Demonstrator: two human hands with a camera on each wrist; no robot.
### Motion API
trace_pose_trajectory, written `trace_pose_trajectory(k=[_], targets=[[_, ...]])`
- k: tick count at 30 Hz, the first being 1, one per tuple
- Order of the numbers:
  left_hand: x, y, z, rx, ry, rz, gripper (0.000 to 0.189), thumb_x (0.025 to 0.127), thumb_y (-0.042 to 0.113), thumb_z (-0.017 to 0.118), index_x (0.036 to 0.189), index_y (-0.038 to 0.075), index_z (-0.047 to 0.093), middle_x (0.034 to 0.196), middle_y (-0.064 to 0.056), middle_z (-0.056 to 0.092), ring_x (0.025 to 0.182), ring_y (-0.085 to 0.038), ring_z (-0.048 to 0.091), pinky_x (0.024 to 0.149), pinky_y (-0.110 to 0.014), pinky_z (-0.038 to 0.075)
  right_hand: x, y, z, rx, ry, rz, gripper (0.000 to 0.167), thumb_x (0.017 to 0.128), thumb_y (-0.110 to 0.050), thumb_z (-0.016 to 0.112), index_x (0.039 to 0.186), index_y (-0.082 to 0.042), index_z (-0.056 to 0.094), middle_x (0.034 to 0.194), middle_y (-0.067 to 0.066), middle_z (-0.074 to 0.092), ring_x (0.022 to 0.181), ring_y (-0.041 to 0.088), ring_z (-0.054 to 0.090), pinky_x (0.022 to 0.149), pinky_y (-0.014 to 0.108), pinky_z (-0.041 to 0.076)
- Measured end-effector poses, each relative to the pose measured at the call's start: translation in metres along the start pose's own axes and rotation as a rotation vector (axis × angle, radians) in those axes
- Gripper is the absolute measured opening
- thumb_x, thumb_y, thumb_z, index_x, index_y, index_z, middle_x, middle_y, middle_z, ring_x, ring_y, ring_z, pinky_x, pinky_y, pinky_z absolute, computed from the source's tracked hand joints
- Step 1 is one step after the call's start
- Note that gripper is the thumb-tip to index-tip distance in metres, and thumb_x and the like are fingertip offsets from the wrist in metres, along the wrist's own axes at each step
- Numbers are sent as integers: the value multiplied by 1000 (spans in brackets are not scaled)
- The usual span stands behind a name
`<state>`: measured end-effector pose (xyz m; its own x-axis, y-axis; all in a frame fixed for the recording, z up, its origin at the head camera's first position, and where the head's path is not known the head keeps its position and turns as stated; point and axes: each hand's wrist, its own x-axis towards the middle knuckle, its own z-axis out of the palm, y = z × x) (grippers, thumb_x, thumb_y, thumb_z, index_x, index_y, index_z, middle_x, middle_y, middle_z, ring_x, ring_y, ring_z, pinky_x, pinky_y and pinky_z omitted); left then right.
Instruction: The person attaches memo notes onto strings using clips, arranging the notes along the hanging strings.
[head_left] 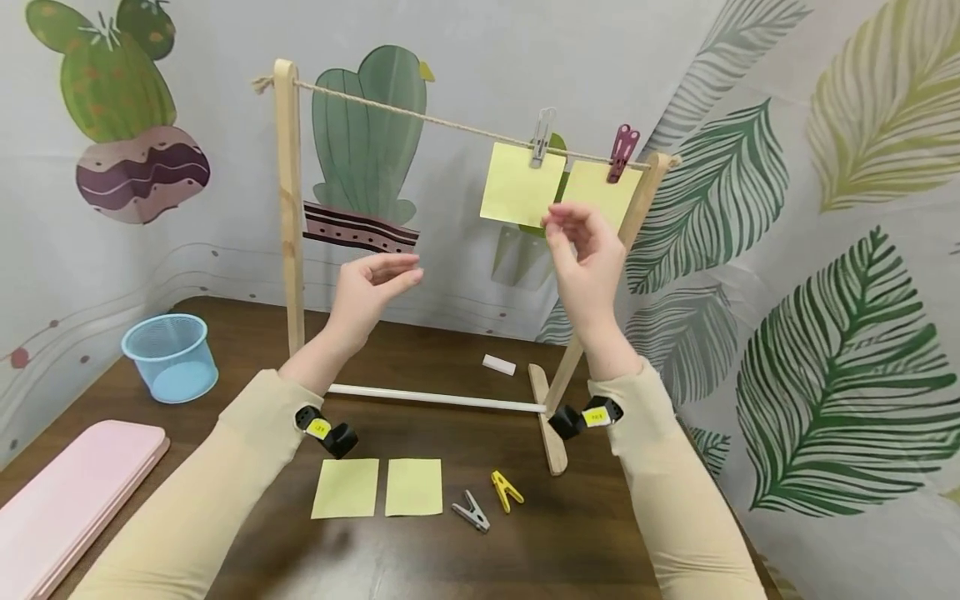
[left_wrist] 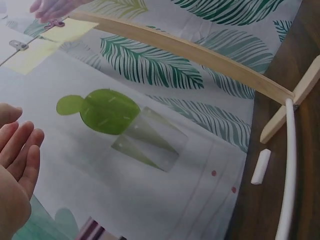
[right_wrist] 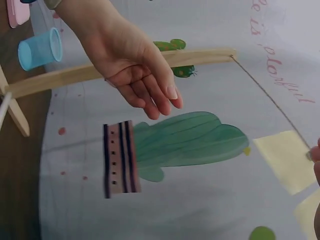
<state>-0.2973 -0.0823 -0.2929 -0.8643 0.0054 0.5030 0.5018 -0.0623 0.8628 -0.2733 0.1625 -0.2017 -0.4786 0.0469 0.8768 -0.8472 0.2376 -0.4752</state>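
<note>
On the rope hang two yellow paper squares. A grey clothespin clips the left paper; a dark purple clothespin clips the right paper. My right hand is raised in front of these papers, its fingers loosely bent with nothing seen between them. Left of it, my left hand hovers below the rope, fingers relaxed and holding nothing; the right wrist view shows this left hand too. Two more yellow squares lie on the table beside a grey clothespin and a yellow clothespin.
A wooden post carries the rope at the left, another post at the right. A white bar joins them low down, with a white block behind it. A blue mesh cup and pink case stand left.
</note>
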Motion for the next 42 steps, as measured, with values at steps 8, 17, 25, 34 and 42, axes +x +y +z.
trace_pose_trajectory(k=[8,17,25,34,42], targets=[[-26,-24,-13,45,5,-76,35,89,15,73,117,-5,67,90,21,71,92,1,67,86,-15,50,-57,24,2,9,-49,71,13,88,11,58,100,17,60,90,24,67,85,0,63,77,18,52],[-53,-56,-28,-1,-3,-193,35,91,15,70,119,-6,65,90,19,72,89,2,69,88,-14,50,-119,52,-6,16,-72,296,14,91,9,58,103,16,60,96,33,64,87,0,64,77,14,51],[-78,-80,-40,-31,-9,-307,30,93,15,67,118,-1,65,90,19,72,89,2,69,86,-13,50,-165,68,-9,5,-91,420,14,90,9,61,102,14,62,94,32,66,83,3,64,73,13,50],[-98,-102,-48,100,-43,-381,42,92,22,70,123,-5,63,97,15,72,90,3,67,85,-13,49,-186,51,-5,-103,-271,579,12,88,11,63,99,13,64,94,29,67,81,9,64,72,16,49],[-110,-115,-50,170,-151,-425,44,91,22,70,124,-6,62,111,-11,72,90,1,66,84,-18,50,-209,68,0,-176,-441,649,13,87,5,67,100,5,67,91,18,70,82,18,64,74,25,51]])
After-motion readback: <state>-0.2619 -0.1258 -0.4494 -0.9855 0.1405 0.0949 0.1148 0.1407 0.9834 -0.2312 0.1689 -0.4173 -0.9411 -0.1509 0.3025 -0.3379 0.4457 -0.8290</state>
